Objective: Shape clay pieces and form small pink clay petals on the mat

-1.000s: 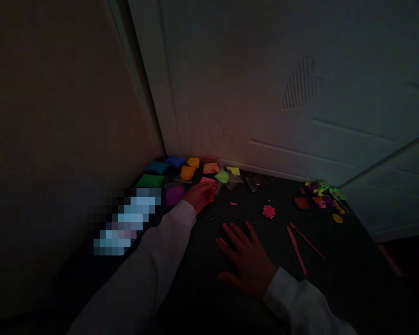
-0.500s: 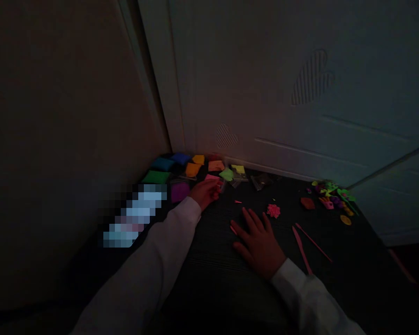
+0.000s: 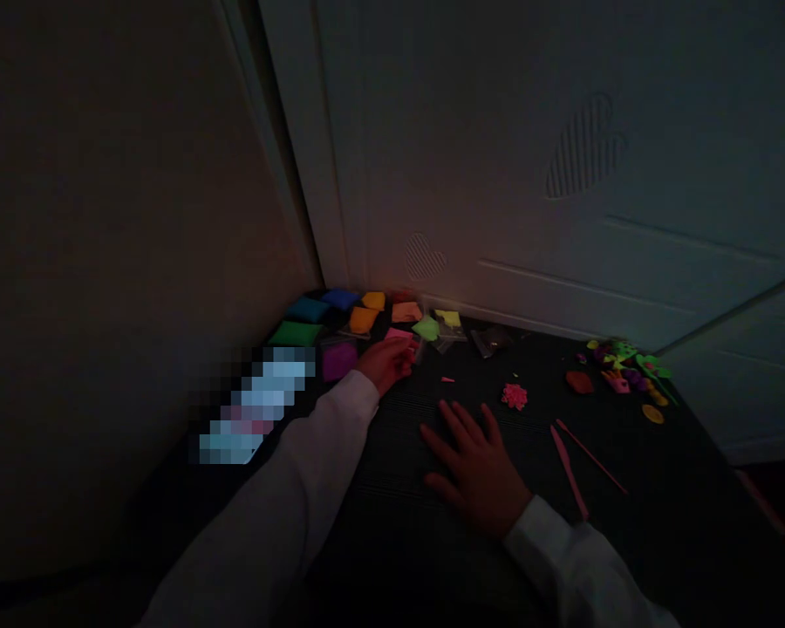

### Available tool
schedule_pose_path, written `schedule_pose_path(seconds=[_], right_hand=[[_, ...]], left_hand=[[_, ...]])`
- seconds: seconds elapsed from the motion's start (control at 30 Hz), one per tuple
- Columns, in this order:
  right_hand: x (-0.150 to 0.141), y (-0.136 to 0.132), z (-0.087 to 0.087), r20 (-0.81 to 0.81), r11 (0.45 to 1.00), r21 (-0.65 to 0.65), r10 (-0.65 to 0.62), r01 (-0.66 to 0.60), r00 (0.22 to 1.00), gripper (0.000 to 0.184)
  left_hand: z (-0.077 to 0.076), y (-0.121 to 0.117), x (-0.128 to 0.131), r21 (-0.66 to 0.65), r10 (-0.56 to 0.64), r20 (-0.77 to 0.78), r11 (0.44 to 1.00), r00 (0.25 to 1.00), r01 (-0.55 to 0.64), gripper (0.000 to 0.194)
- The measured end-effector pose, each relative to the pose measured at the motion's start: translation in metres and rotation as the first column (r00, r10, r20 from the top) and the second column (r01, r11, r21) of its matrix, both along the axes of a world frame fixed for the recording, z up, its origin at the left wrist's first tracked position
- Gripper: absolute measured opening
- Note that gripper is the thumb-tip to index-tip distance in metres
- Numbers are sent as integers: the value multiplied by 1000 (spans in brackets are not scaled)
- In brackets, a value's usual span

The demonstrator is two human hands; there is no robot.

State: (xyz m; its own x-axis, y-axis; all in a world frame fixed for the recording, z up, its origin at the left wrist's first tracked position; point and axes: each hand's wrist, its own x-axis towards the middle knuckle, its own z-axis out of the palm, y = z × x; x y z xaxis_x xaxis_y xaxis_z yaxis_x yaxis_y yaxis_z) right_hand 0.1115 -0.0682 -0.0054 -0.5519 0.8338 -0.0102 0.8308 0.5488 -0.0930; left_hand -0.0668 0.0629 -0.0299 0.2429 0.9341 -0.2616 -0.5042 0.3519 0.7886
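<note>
My left hand [image 3: 387, 363] is closed with its fingertips together, right against a pink clay packet [image 3: 398, 335]. What lies between those fingers is too dark to make out. My right hand [image 3: 476, 467] rests palm down on the dark table [image 3: 392, 488], its fingers spread and stretched out. Just beyond its fingertips lie a small pink clay piece [image 3: 448, 379] and a pink clay flower [image 3: 515, 397] with several petals. To the right of this hand are a pink plastic knife [image 3: 569, 471] and a thin pink stick [image 3: 592, 456].
Colored clay packets line the back left, among them green [image 3: 296, 333], purple [image 3: 338, 359] and orange [image 3: 364, 320]. A lit, blurred screen [image 3: 262, 406] lies at the left. A reddish-brown lump [image 3: 579, 382] and a colorful clay pile [image 3: 621, 366] sit far right. Walls [image 3: 497, 174] border the table.
My right hand has drawn slightly back toward me and left, fingers still spread. A pink bit seen by its index finger before is now out of sight. My left hand has hardly moved.
</note>
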Motion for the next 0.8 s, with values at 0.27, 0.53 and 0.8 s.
schedule_pose_path(seconds=[0.27, 0.53, 0.8], right_hand=[[0, 0, 0, -18, 1000, -22, 22, -22, 1000, 56], [1, -2, 0, -32, 999, -23, 21, -22, 999, 57], [-3, -4, 1, -38, 1000, 3, -15, 16, 999, 57]], left_hand=[[1, -1, 0, -4, -2, -21, 1000, 1000, 2, 16], [0, 0, 0, 23, -11, -25, 1000, 1000, 12, 15], [-1, 0, 1, 20, 8, -24, 1000, 1000, -7, 14]])
